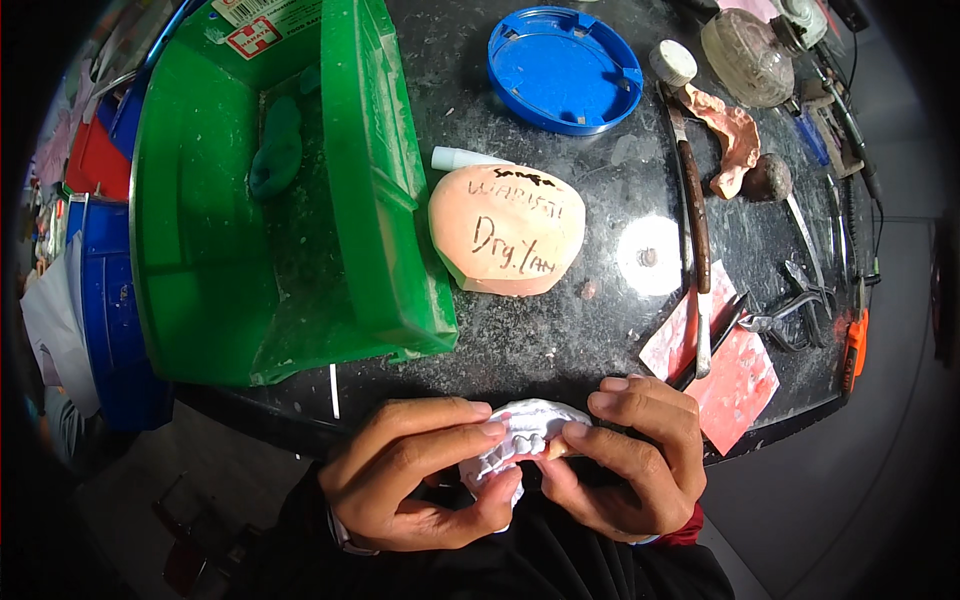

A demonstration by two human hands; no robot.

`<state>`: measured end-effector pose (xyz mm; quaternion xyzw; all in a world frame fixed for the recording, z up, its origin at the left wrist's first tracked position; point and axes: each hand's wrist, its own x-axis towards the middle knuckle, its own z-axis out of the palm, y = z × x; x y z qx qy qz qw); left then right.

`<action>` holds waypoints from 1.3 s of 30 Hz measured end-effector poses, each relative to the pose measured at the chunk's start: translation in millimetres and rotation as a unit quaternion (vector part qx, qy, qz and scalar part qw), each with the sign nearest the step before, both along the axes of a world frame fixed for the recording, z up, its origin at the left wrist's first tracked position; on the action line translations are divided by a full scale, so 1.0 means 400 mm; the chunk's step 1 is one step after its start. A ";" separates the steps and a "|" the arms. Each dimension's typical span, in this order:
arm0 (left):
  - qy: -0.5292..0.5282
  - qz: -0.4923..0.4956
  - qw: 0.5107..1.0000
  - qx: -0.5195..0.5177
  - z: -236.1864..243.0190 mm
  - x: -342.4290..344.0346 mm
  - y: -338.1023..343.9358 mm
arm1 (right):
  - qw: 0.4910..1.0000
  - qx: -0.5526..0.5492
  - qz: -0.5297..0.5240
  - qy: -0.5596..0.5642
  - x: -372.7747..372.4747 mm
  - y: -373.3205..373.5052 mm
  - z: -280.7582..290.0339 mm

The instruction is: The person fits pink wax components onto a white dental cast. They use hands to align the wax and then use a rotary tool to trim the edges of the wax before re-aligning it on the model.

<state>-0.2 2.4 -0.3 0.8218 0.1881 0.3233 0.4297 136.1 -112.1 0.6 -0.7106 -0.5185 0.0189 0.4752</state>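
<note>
And here it is, the white plaster dental cast with its row of moulded teeth (pixel 535 418), held up just off the near edge of the desk (pixel 600 340), close to the person's body. The left hand (pixel 405 485) has its grip clamped on the cast's left side, fingers over the top, thumb below. The right hand (pixel 635 470) closes on the other side, thumb and forefinger meeting by a small yellowish piece (pixel 557 449); what that is, I can't tell. Looks to me like close fingertip work along the teeth. The next move, I'd judge, calls for a steady left hold and light, careful pressure from the right: plaster teeth could chip.

Beyond the hands, a peach-coloured, rounded plaster block with dark handwriting (pixel 508 235) rests beside the deep green plastic bin (pixel 385 200). Over on the right, pink wax-like sheets (pixel 738 395) lie under a brown-handled metal knife (pixel 694 200), metal pliers (pixel 790 315) nearby. Farther back sits a round blue plastic lid (pixel 565 75).
</note>
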 end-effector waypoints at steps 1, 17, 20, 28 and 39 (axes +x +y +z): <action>-0.002 0.004 1.000 -0.002 -0.002 -0.001 -0.001 | 1.000 0.000 0.021 -0.023 0.006 -0.003 -0.005; -0.087 -0.046 0.995 0.017 -0.012 -0.012 0.017 | 0.996 0.044 0.066 0.037 0.019 -0.036 0.006; -0.132 -0.058 0.990 0.008 -0.001 -0.006 -0.001 | 0.984 0.136 0.101 0.050 0.024 -0.045 0.008; -0.223 -0.024 0.975 0.005 0.029 0.013 -0.058 | 0.901 0.256 0.165 0.310 -0.010 -0.053 0.001; -0.184 -0.083 0.977 0.065 0.061 0.008 -0.081 | 0.903 0.243 0.231 0.269 -0.014 -0.078 0.041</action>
